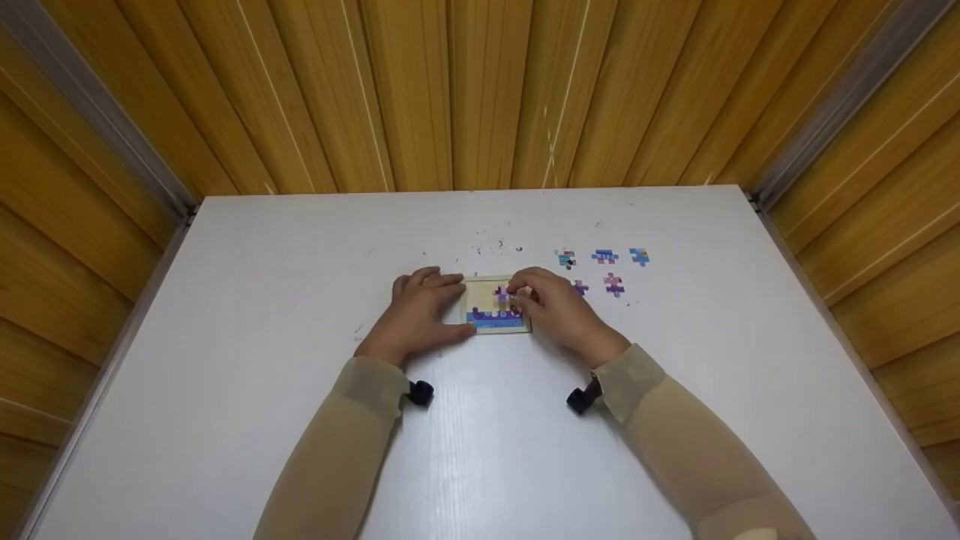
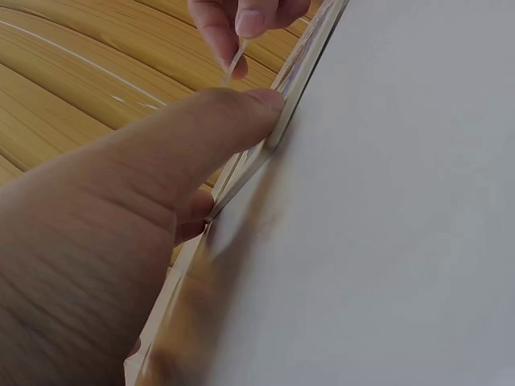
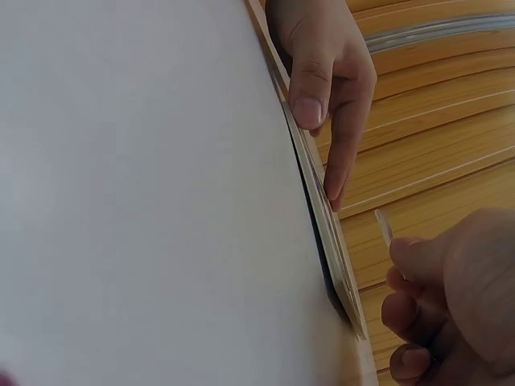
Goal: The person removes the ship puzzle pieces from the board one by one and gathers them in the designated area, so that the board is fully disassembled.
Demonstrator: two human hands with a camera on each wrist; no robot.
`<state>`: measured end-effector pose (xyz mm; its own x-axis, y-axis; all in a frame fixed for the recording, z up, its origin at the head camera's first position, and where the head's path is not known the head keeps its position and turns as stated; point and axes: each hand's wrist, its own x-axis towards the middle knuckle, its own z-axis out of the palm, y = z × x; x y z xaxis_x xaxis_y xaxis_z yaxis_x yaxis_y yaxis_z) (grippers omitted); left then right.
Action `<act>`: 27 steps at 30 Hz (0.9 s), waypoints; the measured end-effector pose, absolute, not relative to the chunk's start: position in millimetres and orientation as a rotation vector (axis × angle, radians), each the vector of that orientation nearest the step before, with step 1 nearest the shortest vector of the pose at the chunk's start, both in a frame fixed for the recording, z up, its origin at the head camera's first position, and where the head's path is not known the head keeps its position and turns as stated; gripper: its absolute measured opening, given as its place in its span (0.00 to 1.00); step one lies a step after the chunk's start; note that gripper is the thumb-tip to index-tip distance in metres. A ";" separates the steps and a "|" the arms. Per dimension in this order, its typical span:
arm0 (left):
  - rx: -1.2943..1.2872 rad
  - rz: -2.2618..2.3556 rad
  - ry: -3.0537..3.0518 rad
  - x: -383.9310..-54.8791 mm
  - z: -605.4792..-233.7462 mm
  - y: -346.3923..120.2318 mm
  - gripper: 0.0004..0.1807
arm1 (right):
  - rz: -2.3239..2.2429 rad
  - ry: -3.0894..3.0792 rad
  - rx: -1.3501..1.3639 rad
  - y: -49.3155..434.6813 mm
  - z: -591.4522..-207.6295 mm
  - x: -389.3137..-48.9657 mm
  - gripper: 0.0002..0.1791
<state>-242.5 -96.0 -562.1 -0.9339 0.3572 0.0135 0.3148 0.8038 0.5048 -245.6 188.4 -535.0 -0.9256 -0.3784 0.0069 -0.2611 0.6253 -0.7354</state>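
Note:
A small framed puzzle tray (image 1: 480, 295) lies on the white table, with blue and purple pieces fitted along its near side and bare wood beyond. My left hand (image 1: 421, 307) holds the tray's left end, the thumb at the near corner and the index finger at the far one. Over the tray's right part, my right hand (image 1: 564, 309) pinches a purple and pink jigsaw piece (image 1: 501, 295) between thumb and fingertips. Seen edge-on in the right wrist view, that thin jigsaw piece (image 3: 384, 226) is raised above the tray (image 3: 315, 189). The right hand hides the tray's right edge.
Right of the tray lie several loose jigsaw pieces, among them a blue one (image 1: 639, 256), a pink one (image 1: 613, 284) and a purple one (image 1: 580, 288) close by the right hand. Small dark crumbs (image 1: 500, 244) are scattered beyond the tray. Wood-patterned panels (image 1: 480, 90) border the table.

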 end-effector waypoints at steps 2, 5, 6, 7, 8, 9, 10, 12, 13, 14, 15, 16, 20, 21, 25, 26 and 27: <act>0.527 0.798 2.904 -242.1 -561.2 -97.4 0.46 | -1.218 2.671 -0.538 190.4 -531.2 -247.6 0.09; 0.500 0.789 2.907 -241.0 -560.7 -99.2 0.46 | -1.250 2.633 -0.545 195.1 -525.2 -249.0 0.11; 0.509 0.782 2.910 -241.0 -560.9 -99.2 0.46 | -1.255 2.625 -0.540 197.0 -523.0 -248.6 0.11; 0.520 0.774 2.910 -241.0 -561.1 -99.0 0.47 | -1.260 2.618 -0.540 199.5 -521.5 -248.3 0.11; 0.534 0.770 2.909 -241.2 -561.5 -98.6 0.47 | -1.259 2.615 -0.541 202.1 -520.0 -247.7 0.11; 0.549 0.766 2.909 -241.4 -561.8 -98.0 0.47 | -1.262 2.611 -0.541 204.8 -518.6 -246.8 0.11; 0.563 0.767 2.907 -241.7 -562.3 -97.3 0.47 | -1.265 2.611 -0.550 207.5 -517.4 -246.2 0.11; 0.584 0.767 2.907 -241.9 -562.9 -96.1 0.47 | -1.273 2.608 -0.570 212.6 -514.3 -244.4 0.11; 0.580 0.770 2.903 -241.9 -563.1 -95.7 0.47 | -1.271 2.612 -0.585 215.1 -513.7 -243.8 0.11; 0.574 0.775 2.899 -241.8 -563.2 -95.5 0.47 | -1.267 2.620 -0.600 217.8 -512.8 -243.1 0.12; 0.570 0.776 2.898 -241.7 -563.2 -95.4 0.47 | -1.261 2.631 -0.615 220.3 -511.6 -242.5 0.12; 0.564 0.778 2.896 -241.7 -563.4 -95.5 0.47 | -1.256 2.645 -0.633 223.1 -510.5 -242.1 0.12; 0.545 0.788 2.896 -241.1 -562.9 -94.7 0.47 | -1.237 2.707 -0.672 238.6 -506.4 -241.1 0.11; 0.541 0.792 2.896 -241.0 -563.0 -94.3 0.47 | -1.236 2.722 -0.672 243.4 -505.3 -241.1 0.11; 0.528 0.809 2.896 -240.3 -562.6 -94.2 0.47 | -1.269 2.773 -0.676 264.8 -502.2 -241.4 0.11; 0.524 0.813 2.893 -240.3 -562.5 -94.5 0.47 | -1.283 2.785 -0.668 270.4 -500.7 -241.2 0.11; 0.518 0.820 2.889 -240.3 -562.3 -94.6 0.47 | -1.301 2.798 -0.663 276.1 -499.5 -241.1 0.11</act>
<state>-240.3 -94.6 -562.3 -0.9379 0.3470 0.0022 0.2964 0.7978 0.5250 -241.1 276.1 -499.5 -0.9116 -0.3667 0.1859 -0.3785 0.5720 -0.7277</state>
